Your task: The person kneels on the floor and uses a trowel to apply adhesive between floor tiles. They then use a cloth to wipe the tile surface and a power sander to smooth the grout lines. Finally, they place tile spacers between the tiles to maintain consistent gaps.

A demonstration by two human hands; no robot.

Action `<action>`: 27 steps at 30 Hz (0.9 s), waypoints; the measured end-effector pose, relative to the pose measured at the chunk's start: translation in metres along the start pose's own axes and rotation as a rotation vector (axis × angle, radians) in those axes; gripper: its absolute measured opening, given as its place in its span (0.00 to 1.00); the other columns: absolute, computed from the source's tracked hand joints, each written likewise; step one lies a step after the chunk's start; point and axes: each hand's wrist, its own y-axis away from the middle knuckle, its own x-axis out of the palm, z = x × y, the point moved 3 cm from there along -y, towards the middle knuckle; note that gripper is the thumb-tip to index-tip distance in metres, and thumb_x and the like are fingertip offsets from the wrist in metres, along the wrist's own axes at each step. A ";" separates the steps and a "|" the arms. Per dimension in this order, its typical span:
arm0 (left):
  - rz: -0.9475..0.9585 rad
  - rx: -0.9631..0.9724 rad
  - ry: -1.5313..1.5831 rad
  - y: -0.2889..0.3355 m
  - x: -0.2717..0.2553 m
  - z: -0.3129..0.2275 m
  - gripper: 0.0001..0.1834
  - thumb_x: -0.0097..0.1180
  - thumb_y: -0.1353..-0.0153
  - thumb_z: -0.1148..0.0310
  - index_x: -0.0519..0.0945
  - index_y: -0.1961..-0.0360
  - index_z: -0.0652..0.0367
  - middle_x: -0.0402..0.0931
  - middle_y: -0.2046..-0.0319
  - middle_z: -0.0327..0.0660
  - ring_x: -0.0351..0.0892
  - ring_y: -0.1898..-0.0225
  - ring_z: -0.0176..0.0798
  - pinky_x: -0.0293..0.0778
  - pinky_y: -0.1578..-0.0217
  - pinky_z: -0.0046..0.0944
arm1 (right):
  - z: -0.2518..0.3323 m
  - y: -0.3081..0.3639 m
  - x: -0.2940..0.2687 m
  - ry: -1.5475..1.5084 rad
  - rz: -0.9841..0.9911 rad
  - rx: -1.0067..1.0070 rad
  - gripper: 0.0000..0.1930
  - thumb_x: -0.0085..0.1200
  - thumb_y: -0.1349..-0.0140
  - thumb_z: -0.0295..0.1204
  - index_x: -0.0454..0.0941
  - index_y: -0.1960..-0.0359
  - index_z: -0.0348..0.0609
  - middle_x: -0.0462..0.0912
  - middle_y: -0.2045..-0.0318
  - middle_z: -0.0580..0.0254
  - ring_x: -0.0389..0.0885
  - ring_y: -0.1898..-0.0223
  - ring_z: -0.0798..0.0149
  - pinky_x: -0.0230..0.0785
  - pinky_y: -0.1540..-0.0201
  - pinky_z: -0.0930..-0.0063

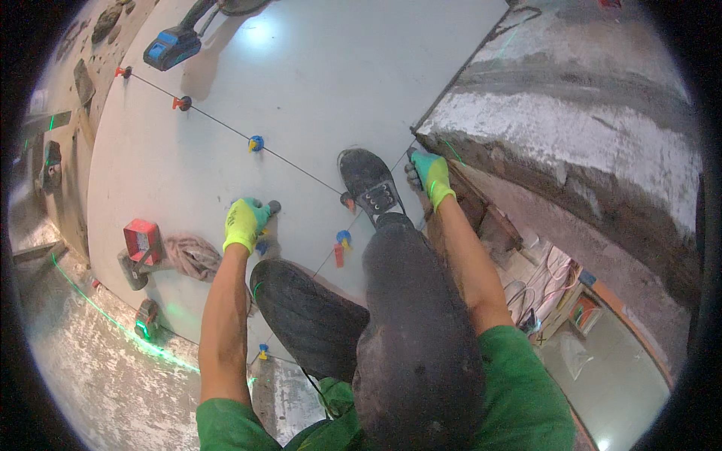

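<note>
I crouch on large pale tiles (316, 83), one dark shoe (370, 184) planted at a joint. My left hand (250, 222), in a yellow-green and teal glove, pinches a small dark round knob (274, 206) just above the tile. A blue levelling cap (262, 246) is beside that hand. My right hand (432, 175), gloved alike, is closed at the tile's right edge near a rough ledge; what its fingers hold is hidden. Along the joints stand a blue and yellow levelling cap (256, 143), another (344, 238) near my knee, and orange and black levelling pieces (183, 103).
A cordless tool with a blue battery (171, 49) lies at the far left. Nearer are a red box-shaped device (143, 240), a crumpled pinkish cloth (192, 258) and a laser unit (147, 319) casting green lines. The rough concrete ledge (556, 143) borders the right, with cables (547, 274) below.
</note>
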 end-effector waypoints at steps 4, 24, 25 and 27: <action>0.033 0.030 0.035 -0.002 0.000 0.002 0.24 0.69 0.45 0.50 0.82 0.79 0.64 0.78 0.83 0.44 0.78 0.84 0.40 0.74 0.78 0.44 | 0.007 0.000 -0.003 0.398 -0.066 -0.201 0.20 0.55 0.38 0.42 0.82 0.73 0.33 0.82 0.77 0.47 0.80 0.76 0.53 0.70 0.72 0.59; -0.921 -0.053 0.257 0.125 -0.060 0.167 0.24 0.60 0.43 0.65 0.77 0.45 0.62 0.80 0.56 0.55 0.81 0.55 0.55 0.76 0.53 0.49 | 0.001 -0.060 -0.016 1.067 0.115 -0.659 0.18 0.55 0.43 0.37 0.80 0.72 0.29 0.79 0.80 0.42 0.73 0.81 0.58 0.66 0.72 0.57; -0.943 -0.220 0.312 0.123 -0.070 0.199 0.27 0.60 0.44 0.64 0.76 0.43 0.64 0.79 0.56 0.57 0.79 0.55 0.58 0.75 0.52 0.50 | 0.002 -0.058 -0.018 1.089 0.070 -0.606 0.17 0.56 0.42 0.37 0.80 0.72 0.29 0.79 0.82 0.46 0.72 0.82 0.63 0.66 0.73 0.59; -1.022 -0.182 0.295 0.111 -0.091 0.242 0.33 0.62 0.44 0.62 0.72 0.38 0.66 0.79 0.54 0.58 0.80 0.54 0.54 0.75 0.52 0.49 | 0.006 -0.042 -0.018 0.895 0.175 -0.504 0.16 0.57 0.40 0.35 0.80 0.73 0.30 0.77 0.83 0.58 0.68 0.81 0.70 0.64 0.75 0.63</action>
